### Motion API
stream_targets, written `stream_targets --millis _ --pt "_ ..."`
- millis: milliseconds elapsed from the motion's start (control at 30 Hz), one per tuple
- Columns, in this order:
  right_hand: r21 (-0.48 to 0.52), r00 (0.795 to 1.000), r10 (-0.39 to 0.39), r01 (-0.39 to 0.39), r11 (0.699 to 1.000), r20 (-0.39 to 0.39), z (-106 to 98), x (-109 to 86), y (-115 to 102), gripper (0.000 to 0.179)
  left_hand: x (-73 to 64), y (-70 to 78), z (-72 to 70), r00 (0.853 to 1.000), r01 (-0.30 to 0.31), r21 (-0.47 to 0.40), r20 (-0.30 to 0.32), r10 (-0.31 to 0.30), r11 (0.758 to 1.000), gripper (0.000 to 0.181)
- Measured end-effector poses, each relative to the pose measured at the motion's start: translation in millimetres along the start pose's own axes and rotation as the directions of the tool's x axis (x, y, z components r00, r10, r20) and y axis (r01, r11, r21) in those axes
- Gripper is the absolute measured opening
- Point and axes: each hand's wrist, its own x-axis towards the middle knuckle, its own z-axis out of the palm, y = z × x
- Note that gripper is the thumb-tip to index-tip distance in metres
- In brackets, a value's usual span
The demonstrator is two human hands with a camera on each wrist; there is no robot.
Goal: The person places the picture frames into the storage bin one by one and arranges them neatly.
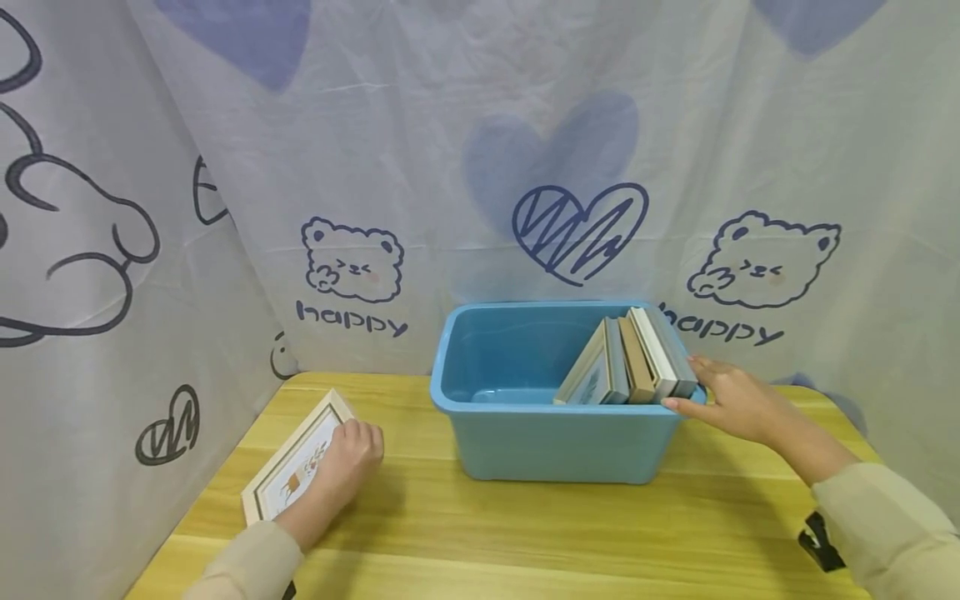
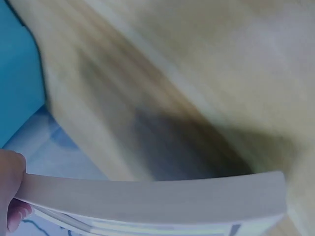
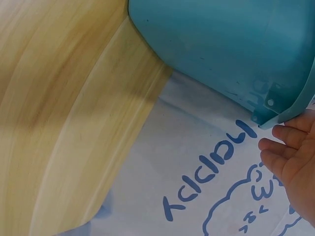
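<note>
My left hand (image 1: 348, 462) grips a pale wooden picture frame (image 1: 288, 454) by its right edge, at the left of the table. The picture inside it shows a plant in an orange-brown pot. In the left wrist view the frame's side (image 2: 157, 199) spans the bottom, with fingertips (image 2: 15, 216) at its left end. My right hand (image 1: 738, 400) holds the right end of the blue plastic bin (image 1: 555, 446) by the rim, thumb at the front corner. Several picture frames (image 1: 637, 358) stand leaning together in the bin's right part. In the right wrist view, fingers (image 3: 283, 152) lie against the rim.
The bin stands on a yellow wood-grain table (image 1: 525, 533), near its back edge. A white cloth (image 1: 420, 167) printed with hearts, bears and lettering hangs behind the table and along its left side.
</note>
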Motion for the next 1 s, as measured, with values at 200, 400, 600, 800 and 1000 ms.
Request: stream_targets --millis 200,400,600,800,1000 --pt "-0.004 1.0 0.008 -0.008 1.0 0.008 -1 0.3 0 0.087 12.6 -14.6 -4.8 0.998 0.028 0.005 -0.056 -0.028 1.0 0.04" --pt "-0.003 1.0 0.0 0.0 1.0 -0.001 -1 0.8 0 0.087 19.3 -23.3 -6.5 0.994 0.049 -0.003 -0.095 -0.049 0.999 0.038" --pt "0.003 1.0 0.002 -0.002 1.0 -0.001 -1 0.5 -1 0.089 21.4 -31.2 -3.8 0.992 0.068 -0.037 -0.102 -0.072 0.997 0.041" --pt "0.006 1.0 -0.001 0.001 1.0 -0.005 -2 0.2 -1 0.089 24.3 -38.3 -2.9 0.988 0.075 -0.038 -0.132 -0.079 0.996 0.042" --pt "0.005 1.0 -0.011 0.011 1.0 -0.013 -1 0.4 -1 0.088 29.2 -43.8 -5.6 0.987 0.081 -0.047 -0.137 -0.087 0.996 0.039"
